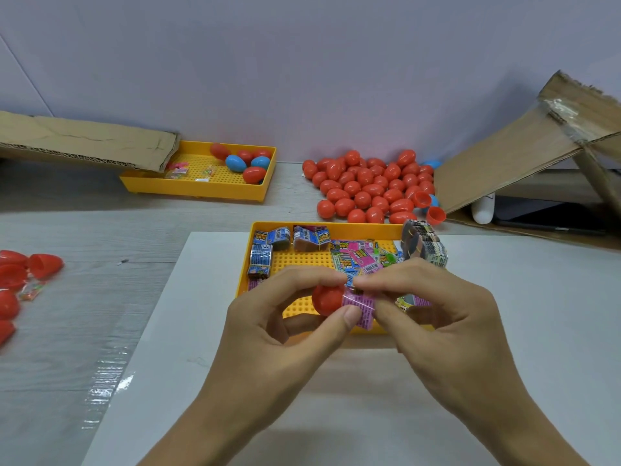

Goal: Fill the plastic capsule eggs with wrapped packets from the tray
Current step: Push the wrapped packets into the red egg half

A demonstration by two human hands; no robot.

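- The left hand (268, 317) curls round a red egg half (325, 299), thumb and forefinger pinched at its rim; the half sits above the near edge of the tray (265, 227).
- The right hand (433, 307) pinches a pink packet (361, 306) with its fingertips and holds it at the mouth of the half; how far in it sits is hidden by the fingers.
- More packets (356, 258) lie inside the tray, blue ones toward its far left corner, a mixed heap toward its right.
- A pile of shut eggs (369, 186) lies beyond the tray; loose red halves (20, 274) lie well left of it; a second tray (201, 193) stands far left beyond it.
- Risks, as I judge them: the packet looks wider than the opening, so pushing it flat could crumple it or jam it at the rim.
- A hard push could slip the smooth half out of the pinch and drop it into the tray.
- A corner left sticking out would stop the other half from closing.
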